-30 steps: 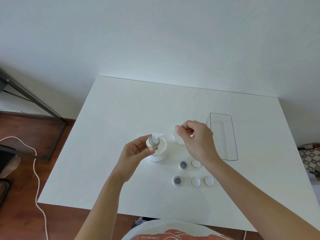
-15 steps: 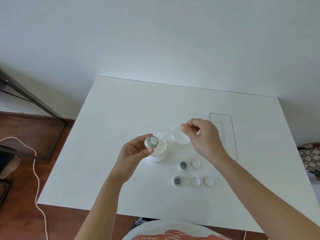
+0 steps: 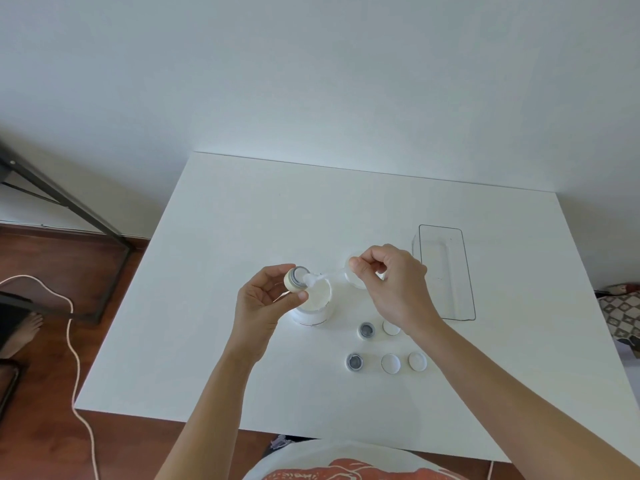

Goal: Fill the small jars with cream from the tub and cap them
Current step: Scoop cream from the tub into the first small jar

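Observation:
My left hand (image 3: 265,299) holds a small jar (image 3: 295,278) tilted above the open white cream tub (image 3: 314,304). My right hand (image 3: 389,282) pinches the handle of a clear spatula (image 3: 320,277), whose tip carries white cream at the jar's mouth. Two more open small jars (image 3: 367,330) (image 3: 355,362) stand on the table right of the tub, with three white caps (image 3: 390,363) (image 3: 417,361) (image 3: 391,328) beside them. The tub's lid (image 3: 354,279) lies behind my right hand, partly hidden.
A clear rectangular plastic tray (image 3: 446,271) lies at the right of the white table (image 3: 242,220). A white cord (image 3: 74,362) and a dark metal frame (image 3: 69,202) are on the wooden floor at the left, with a person's bare foot (image 3: 20,332) nearby.
My right hand has swung the spatula back left from beside the tub to the jar's mouth, now with cream on its tip. The left hand keeps the jar tilted over the tub.

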A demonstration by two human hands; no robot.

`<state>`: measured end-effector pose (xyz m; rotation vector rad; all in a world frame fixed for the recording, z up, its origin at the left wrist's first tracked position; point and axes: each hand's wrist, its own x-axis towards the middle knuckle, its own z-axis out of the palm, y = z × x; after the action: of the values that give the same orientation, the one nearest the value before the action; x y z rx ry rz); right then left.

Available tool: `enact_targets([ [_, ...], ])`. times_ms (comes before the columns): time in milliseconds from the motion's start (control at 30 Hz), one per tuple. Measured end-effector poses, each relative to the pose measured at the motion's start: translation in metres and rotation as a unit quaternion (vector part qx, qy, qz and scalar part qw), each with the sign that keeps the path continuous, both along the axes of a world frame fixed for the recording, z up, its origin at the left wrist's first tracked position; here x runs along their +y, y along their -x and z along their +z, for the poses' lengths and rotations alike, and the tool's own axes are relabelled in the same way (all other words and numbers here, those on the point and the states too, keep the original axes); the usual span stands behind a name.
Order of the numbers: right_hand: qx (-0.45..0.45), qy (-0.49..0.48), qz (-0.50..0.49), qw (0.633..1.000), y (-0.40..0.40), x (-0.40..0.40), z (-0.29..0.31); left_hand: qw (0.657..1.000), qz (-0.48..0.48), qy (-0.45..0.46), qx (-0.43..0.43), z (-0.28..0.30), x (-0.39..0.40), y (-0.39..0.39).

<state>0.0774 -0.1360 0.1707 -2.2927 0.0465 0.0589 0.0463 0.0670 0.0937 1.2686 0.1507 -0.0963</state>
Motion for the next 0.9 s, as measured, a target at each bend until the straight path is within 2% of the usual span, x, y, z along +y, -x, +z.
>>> enact_targets([
  [200,0.025,-0.04,-0.009,0.999,0.003,0.006,-0.009,0.999,0.041,-0.007,-0.003,-0.003,-0.005,-0.002],
  [367,0.069,-0.202,-0.092,0.973,-0.002,-0.004,-0.021,0.998,0.06,-0.012,0.009,-0.007,0.0,-0.001],
  [467,0.091,-0.237,-0.117,0.96,-0.004,-0.008,-0.034,0.997,0.072,-0.006,0.019,-0.009,0.007,0.002],
  [600,0.063,-0.142,-0.067,0.986,-0.003,-0.005,-0.057,0.997,0.074,0.007,0.026,-0.011,0.011,0.004],
  [700,-0.002,-0.056,0.048,0.997,0.0,-0.005,-0.068,0.997,0.069,0.009,0.03,-0.012,0.012,0.006],
  [767,-0.065,0.029,0.153,0.986,0.001,-0.009,-0.072,0.997,0.068,0.013,0.034,-0.012,0.012,0.007],
  [833,-0.12,0.116,0.247,0.955,0.0,-0.014,-0.076,0.997,0.068,0.015,0.037,-0.013,0.012,0.007],
  [900,-0.149,0.167,0.292,0.93,-0.002,-0.02,-0.075,0.997,0.068,0.015,0.037,-0.012,0.011,0.008],
])
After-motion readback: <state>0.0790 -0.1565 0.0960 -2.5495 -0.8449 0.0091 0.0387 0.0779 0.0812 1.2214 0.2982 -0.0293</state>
